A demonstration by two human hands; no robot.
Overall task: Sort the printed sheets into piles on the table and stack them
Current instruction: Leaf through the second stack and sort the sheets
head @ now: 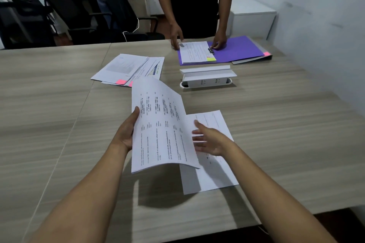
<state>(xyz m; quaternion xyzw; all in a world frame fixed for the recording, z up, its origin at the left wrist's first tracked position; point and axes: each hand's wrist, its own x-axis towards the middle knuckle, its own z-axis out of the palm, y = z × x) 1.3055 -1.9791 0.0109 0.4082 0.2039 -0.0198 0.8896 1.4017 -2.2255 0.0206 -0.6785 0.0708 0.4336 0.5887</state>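
Note:
My left hand [126,132] grips the left edge of a thin bundle of printed sheets [160,124], held lifted above the table with its right edge drooping. My right hand [209,140] hovers with fingers spread and straight just right of the bundle, above a printed sheet [215,171] that lies flat on the table. A fanned pile of sheets with pink sticky tabs [128,71] lies farther back, left of centre.
Across the wooden table [276,124] a person in a black shirt [195,2] handles papers on a purple folder [237,49]. A white socket box with its lid up [207,79] sits mid-table. Black office chairs [69,14] stand behind.

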